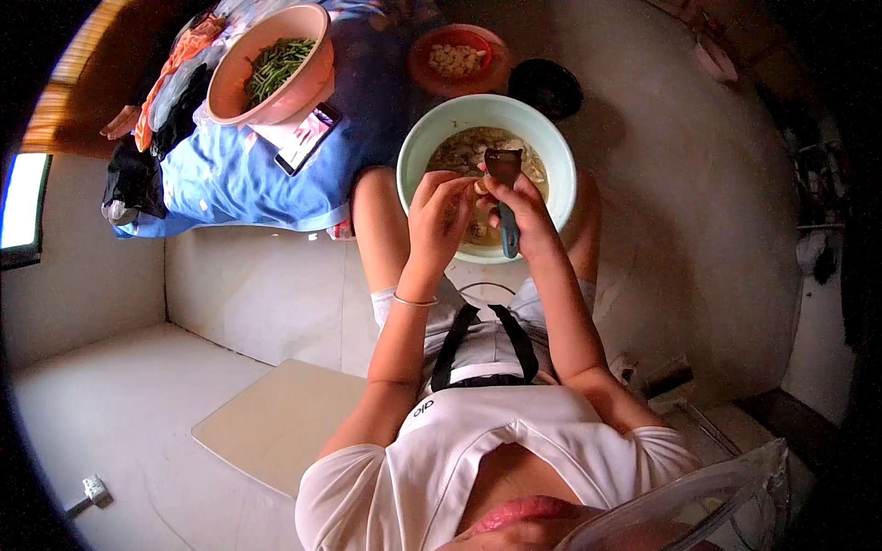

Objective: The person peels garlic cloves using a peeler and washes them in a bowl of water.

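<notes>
Both of my hands are above a pale green basin [411, 216] that holds cloudy water with pale and brown bits in it. In my right hand [525, 209] is a peeler-like tool [508, 230] with a teal handle and a wide dark head. My left hand [439, 213] has its fingers pinched at a small pale piece [480, 186], which sits between the two hands near the tool. The piece is too small to identify, and my right fingertips seem to touch it.
A pink bowl [317, 78] of green beans [277, 66] and a phone [308, 140] rest on a blue cloth [220, 188]. Beyond the basin are a red bowl [487, 48] of pale pieces and a dark bowl [546, 89]. A beige board [280, 422] lies at lower left.
</notes>
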### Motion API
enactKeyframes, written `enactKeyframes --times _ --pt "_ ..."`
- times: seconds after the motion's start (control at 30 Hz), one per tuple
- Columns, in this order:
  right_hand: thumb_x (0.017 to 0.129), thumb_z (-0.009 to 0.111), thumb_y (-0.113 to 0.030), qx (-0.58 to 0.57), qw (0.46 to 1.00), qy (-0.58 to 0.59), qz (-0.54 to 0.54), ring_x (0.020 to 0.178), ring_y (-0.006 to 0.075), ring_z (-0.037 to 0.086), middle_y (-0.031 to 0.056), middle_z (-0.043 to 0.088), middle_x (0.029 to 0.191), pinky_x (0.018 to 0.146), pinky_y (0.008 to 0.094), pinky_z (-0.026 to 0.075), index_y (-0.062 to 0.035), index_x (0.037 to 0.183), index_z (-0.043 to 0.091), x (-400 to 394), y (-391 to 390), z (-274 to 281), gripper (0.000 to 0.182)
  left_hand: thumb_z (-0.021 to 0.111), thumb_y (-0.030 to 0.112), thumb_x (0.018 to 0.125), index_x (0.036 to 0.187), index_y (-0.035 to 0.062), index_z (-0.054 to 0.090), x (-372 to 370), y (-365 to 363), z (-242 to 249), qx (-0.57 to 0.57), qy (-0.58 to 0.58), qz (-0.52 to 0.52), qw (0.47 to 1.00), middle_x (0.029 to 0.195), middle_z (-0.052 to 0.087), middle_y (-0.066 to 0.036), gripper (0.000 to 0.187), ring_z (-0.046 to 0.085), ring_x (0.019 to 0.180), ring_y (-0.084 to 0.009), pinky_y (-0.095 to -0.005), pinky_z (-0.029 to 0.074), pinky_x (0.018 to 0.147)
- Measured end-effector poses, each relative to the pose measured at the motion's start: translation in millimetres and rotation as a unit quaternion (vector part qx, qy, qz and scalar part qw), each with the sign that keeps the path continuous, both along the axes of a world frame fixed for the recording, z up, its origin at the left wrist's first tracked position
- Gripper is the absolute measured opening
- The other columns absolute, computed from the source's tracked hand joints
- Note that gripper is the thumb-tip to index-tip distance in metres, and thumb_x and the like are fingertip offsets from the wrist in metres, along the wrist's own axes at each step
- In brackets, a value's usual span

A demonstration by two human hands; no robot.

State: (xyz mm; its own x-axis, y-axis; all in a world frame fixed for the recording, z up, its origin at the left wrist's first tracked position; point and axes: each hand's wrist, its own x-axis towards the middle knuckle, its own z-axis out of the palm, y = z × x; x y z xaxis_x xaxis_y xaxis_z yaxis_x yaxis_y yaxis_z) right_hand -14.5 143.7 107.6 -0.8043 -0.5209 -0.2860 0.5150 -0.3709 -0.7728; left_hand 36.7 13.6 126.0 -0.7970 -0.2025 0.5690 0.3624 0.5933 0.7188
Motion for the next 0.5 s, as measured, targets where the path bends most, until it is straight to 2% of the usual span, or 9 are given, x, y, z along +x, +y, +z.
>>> enactKeyframes --times 0.17,0.3,0.37,0.4,0.43,0.5 --pt "0.077 0.065 -0.023 0.047 0.993 0.048 -0.093 0.075 0.0111 0.06 0.0025 0.061 0.092 0.048 0.0209 0.046 -0.0086 0.101 0.054 6 -6 5 0.03 0.059 -0.004 0.073 0.083 -0.0013 0.053 -1 1 -10 -0.039 -0.004 0.038 0.999 0.085 0.052 -0.012 0.012 0.055 0.069 -0.0226 -0.0285 0.046 0.059" --pt "0.077 0.066 -0.022 0.059 0.985 0.136 -0.086 0.078 0.0097 0.059 0.0032 0.061 0.091 0.05 0.0224 0.048 -0.0062 0.1 0.055 6 -4 -9 0.03 0.058 -0.002 0.075 0.081 -0.0016 0.05 -3 4 -11 -0.01 -0.011 0.046 0.999 0.083 0.051 -0.012 0.01 0.055 0.067 -0.0212 -0.0276 0.046 0.057" --pt "0.076 0.067 -0.021 0.112 0.971 0.199 -0.069 0.08 0.0095 0.058 0.0042 0.061 0.091 0.059 0.0245 0.049 -0.0035 0.1 0.055 4 -3 -13 0.032 0.057 0.0 0.078 0.08 -0.0019 0.05 -4 5 -14 0.094 -0.055 0.033 0.994 0.082 0.05 -0.012 0.007 0.054 0.065 -0.0203 -0.0264 0.045 0.058" --pt "0.077 0.066 -0.024 0.154 0.953 0.244 -0.089 0.08 0.01 0.057 0.0045 0.061 0.09 0.067 0.0248 0.047 -0.0021 0.098 0.057 3 -4 -15 0.032 0.055 0.0 0.08 0.08 -0.0024 0.049 -5 4 -15 0.11 -0.068 0.015 0.992 0.082 0.049 -0.01 0.006 0.052 0.067 -0.0167 -0.0236 0.044 0.06" --pt "0.077 0.066 -0.024 0.156 0.953 0.244 -0.091 0.08 0.01 0.057 0.0045 0.061 0.09 0.067 0.0248 0.047 -0.0021 0.098 0.057 3 -3 -16 0.032 0.055 0.0 0.08 0.08 -0.0024 0.049 -5 3 -17 0.111 -0.068 0.013 0.991 0.082 0.049 -0.01 0.006 0.052 0.067 -0.0167 -0.0236 0.044 0.06" --pt "0.077 0.066 -0.026 0.14 0.967 0.196 -0.078 0.08 0.011 0.057 0.005 0.062 0.09 0.074 0.0247 0.044 -0.0017 0.096 0.058 3 -3 -11 0.032 0.053 0.0 0.081 0.08 -0.0028 0.049 -5 2 -20 0.222 -0.094 -0.043 0.97 0.084 0.048 -0.008 0.005 0.05 0.07 -0.0135 -0.0211 0.042 0.063"
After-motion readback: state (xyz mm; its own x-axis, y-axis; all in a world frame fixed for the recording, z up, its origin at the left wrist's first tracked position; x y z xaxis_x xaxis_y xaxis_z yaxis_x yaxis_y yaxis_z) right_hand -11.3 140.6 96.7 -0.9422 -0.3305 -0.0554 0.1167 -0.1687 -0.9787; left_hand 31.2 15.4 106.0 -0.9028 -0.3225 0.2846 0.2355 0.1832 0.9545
